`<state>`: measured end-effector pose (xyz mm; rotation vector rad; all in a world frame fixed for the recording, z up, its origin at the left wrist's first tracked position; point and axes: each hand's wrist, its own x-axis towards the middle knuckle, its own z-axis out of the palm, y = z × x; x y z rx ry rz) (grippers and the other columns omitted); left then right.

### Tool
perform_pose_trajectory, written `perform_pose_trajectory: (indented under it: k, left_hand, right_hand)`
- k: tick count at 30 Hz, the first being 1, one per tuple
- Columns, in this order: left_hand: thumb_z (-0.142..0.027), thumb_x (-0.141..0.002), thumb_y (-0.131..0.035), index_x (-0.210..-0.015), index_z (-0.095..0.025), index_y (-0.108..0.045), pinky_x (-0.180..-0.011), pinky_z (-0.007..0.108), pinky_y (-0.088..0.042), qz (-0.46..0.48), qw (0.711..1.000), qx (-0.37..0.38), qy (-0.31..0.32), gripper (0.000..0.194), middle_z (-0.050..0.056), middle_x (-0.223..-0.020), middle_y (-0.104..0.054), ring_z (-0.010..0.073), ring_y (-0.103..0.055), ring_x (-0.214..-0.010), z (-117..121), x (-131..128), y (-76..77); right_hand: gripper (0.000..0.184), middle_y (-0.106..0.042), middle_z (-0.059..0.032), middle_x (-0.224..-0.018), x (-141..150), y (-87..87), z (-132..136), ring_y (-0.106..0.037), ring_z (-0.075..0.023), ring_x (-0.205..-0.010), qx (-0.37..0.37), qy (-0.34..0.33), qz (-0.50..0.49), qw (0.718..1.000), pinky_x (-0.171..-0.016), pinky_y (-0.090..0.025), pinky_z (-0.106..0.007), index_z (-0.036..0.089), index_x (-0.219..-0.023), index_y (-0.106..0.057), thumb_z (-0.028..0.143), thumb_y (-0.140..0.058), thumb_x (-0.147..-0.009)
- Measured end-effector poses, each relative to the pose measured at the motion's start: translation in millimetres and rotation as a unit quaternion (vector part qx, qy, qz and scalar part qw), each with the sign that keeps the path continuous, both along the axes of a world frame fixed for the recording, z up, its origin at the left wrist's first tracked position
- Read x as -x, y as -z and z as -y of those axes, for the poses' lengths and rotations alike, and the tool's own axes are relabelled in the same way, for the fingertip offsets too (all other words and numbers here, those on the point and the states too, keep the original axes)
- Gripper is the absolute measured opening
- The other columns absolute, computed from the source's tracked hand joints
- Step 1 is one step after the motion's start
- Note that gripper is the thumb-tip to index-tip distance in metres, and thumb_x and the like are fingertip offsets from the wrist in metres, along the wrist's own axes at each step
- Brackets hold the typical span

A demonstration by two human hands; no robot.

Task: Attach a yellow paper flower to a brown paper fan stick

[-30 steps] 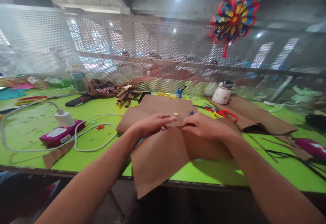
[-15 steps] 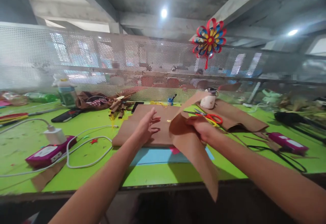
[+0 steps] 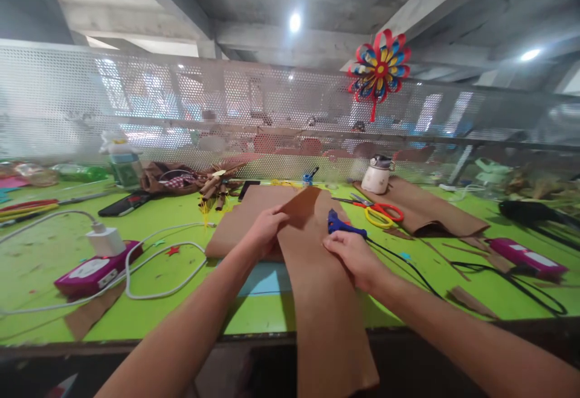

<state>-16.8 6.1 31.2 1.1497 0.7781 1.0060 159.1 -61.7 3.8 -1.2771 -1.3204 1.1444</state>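
Observation:
A long strip of brown kraft paper (image 3: pixel 324 301) hangs down over the table's front edge, its upper part bent over. My left hand (image 3: pixel 268 229) pinches its left edge near the fold. My right hand (image 3: pixel 356 256) grips the right edge between thumb and fingers. Just beyond my right hand lies a blue hot glue gun (image 3: pixel 344 226) with a black cord. Beneath the strip, a folded brown paper stack (image 3: pixel 240 223) rests on a light blue sheet (image 3: pixel 267 280). Scissors with red handles (image 3: pixel 387 211) and yellow-handled scissors (image 3: pixel 378 218) lie beyond the glue gun.
Purple power strips (image 3: pixel 97 271) sit at left and right, a white charger (image 3: pixel 105 241) plugged into the left one. A white cable (image 3: pixel 167 296) loops beside it. Behind stand a white cup (image 3: pixel 375 179), more brown paper (image 3: pixel 435 217) and a perforated metal screen (image 3: pixel 254 102). A paper flower (image 3: pixel 380 70) hangs above.
My left hand has gone from open to pinching the paper strip. The strip has swung leftward and straightened in front of me, uncovering the glue gun. My right hand now holds it lower.

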Motion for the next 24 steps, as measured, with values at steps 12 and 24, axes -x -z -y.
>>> perform_pose_trajectory:
  k: [12, 24]
  left_hand:
    - [-0.015, -0.067, -0.068, -0.081, -0.010, -0.064, -0.062, 0.029, -0.052, 0.048, 0.999, 0.023, 0.006, 0.016, 0.011, -0.078, -0.070, 0.0197, -0.065, -0.067, -5, 2, 6.0]
    - [-0.029, -0.064, -0.073, -0.086, -0.009, -0.066, -0.042, 0.019, -0.039, -0.047, 0.996, 0.013, 0.070, 0.031, 0.011, -0.077, -0.068, 0.0137, -0.060, -0.055, -4, 7, 7.7]
  right_hand:
    - [0.024, -0.060, -0.0003, -0.060, -26, -8.1, 13, -0.050, -0.0101, -0.050, -0.003, -0.071, 0.068, 0.995, -0.050, -0.039, -0.024, 0.015, -0.066, -0.061, 0.039, -0.066, -0.068]
    - [0.031, -0.070, -0.0044, -0.076, -11, -33.1, -61, -0.063, -0.0174, -0.068, -0.090, -0.068, -0.112, 0.987, -0.068, -0.048, -0.032, 0.015, -0.082, -0.070, 0.033, -0.075, -0.057]
